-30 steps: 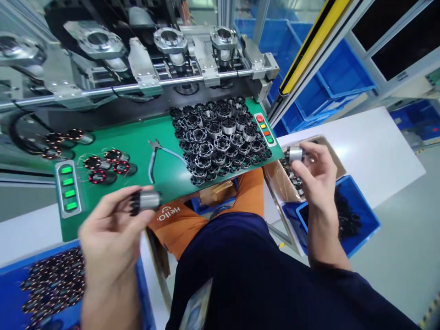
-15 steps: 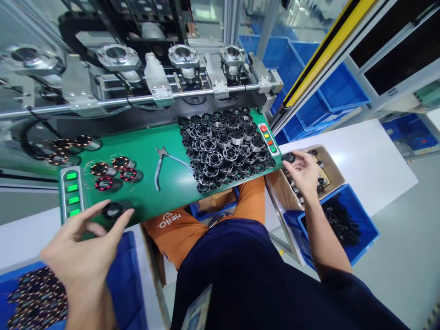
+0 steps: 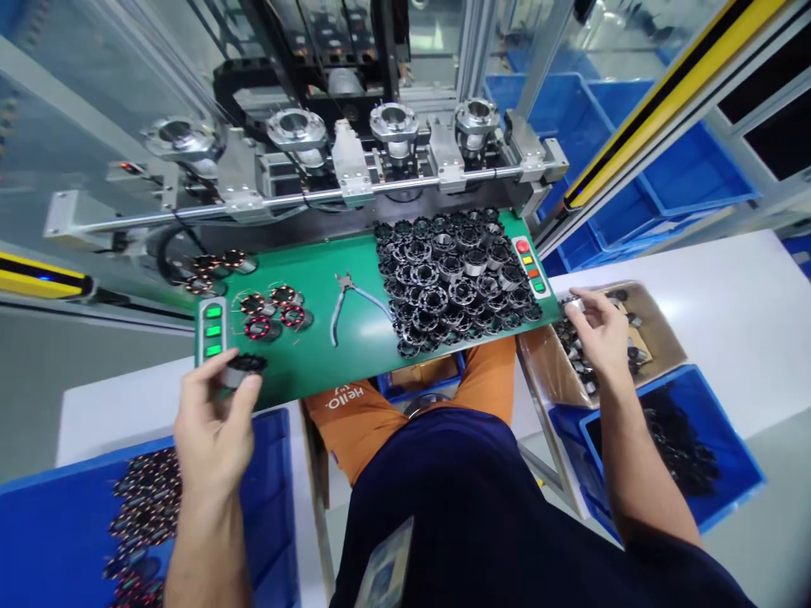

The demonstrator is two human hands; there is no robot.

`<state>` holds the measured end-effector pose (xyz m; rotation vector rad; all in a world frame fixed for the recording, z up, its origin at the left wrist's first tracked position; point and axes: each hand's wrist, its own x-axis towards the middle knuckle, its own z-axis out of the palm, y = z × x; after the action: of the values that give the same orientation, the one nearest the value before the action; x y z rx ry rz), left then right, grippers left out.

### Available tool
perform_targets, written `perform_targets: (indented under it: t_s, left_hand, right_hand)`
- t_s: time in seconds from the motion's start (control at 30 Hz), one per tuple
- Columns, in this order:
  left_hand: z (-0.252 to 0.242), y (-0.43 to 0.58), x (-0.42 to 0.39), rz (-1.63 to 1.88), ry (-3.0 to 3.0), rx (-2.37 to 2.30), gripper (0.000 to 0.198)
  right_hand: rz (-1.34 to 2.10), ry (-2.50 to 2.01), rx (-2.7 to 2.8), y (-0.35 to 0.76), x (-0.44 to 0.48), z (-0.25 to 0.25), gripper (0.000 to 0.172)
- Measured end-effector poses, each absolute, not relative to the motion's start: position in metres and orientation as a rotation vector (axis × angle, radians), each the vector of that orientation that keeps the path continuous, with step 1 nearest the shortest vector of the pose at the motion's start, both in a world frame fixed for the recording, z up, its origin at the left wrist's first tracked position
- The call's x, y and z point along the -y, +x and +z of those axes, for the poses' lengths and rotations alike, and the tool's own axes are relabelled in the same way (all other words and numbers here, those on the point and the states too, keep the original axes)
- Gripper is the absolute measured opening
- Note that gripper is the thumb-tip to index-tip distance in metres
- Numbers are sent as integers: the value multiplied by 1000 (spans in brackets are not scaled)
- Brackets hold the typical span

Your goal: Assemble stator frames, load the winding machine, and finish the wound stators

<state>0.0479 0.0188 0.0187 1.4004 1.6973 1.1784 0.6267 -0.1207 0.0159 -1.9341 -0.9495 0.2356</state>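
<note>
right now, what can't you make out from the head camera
Left held core: head view, left hand hides part.
Right held core: head view, right hand hides part.
Blue bin, lower left: head view, left edge cuts it.
Card: head view, print blurred, bottom edge cuts it.

This is a factory workshop: a machine with 4 round metal heads, button panels, blue bins and many matching small parts on a green table show it.

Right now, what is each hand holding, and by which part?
The left hand pinches a black-rimmed core by its sides, between thumb and fingers. The right hand holds a silvery core between thumb and fingers; exactly where is unclear.
</note>
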Motion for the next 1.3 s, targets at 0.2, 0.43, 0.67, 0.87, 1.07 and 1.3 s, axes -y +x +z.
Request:
perform_targets:
  t_s: [0.2,0.43,0.67,0.87,1.07,1.3]
  left_hand:
    - [30,61,-18,1253,1357,-1762,65]
    - [12,74,-21,983,1780,-1966,41]
    - [6,64,-14,942,1880,-1881,35]
    - [79,52,-53,1138,1866,-1825,53]
    - [183,54,-191,1279,2068,-1563,72]
    - [209,63,-333,681,2249,-1692,67]
  right_hand:
    - [84,-1966,987,621,125,31,71]
    - [14,-2075,1077,620,116,-2,48]
    - [39,-2054,1125,621,115,10,50]
    - [-67,-1837,1250,615,68,99,49]
    - [70,-1412,1737,538,-79,204,49]
    - [68,-1475,2238,404,-301,199,43]
